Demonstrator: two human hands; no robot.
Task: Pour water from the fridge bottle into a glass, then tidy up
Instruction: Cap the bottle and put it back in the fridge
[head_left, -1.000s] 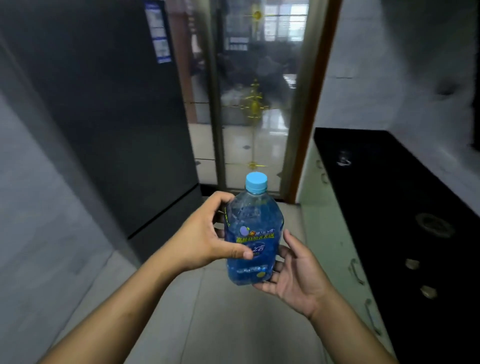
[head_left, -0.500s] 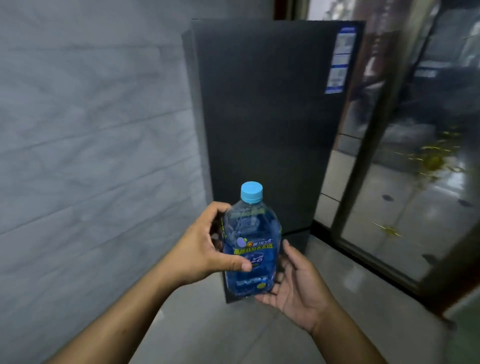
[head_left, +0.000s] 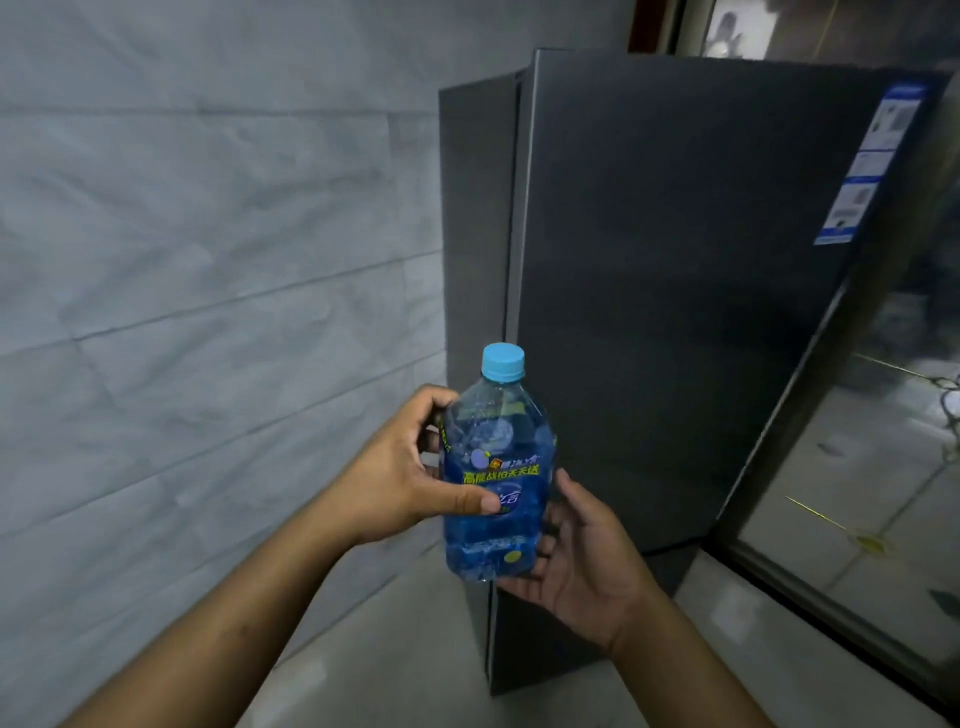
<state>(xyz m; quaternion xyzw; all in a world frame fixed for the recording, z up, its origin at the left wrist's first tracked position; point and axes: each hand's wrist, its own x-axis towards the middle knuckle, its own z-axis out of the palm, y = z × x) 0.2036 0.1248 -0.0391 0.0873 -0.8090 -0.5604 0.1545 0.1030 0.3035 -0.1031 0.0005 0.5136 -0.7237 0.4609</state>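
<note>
I hold a blue plastic water bottle upright in front of me, its light blue cap screwed on. My left hand wraps its side, thumb across the blue label. Under and behind its base my right hand cups it with fingers spread. Straight ahead stands the dark grey fridge, its doors shut. No glass is in view.
A grey tiled wall fills the left. Right of the fridge is a glass sliding door with a dark frame. A blue label strip sticks to the fridge's upper right. Light floor tiles lie below.
The view has swung left from the counter and glass door to face the fridge, which now looks nearer. Both hands keep the same hold on the bottle.
</note>
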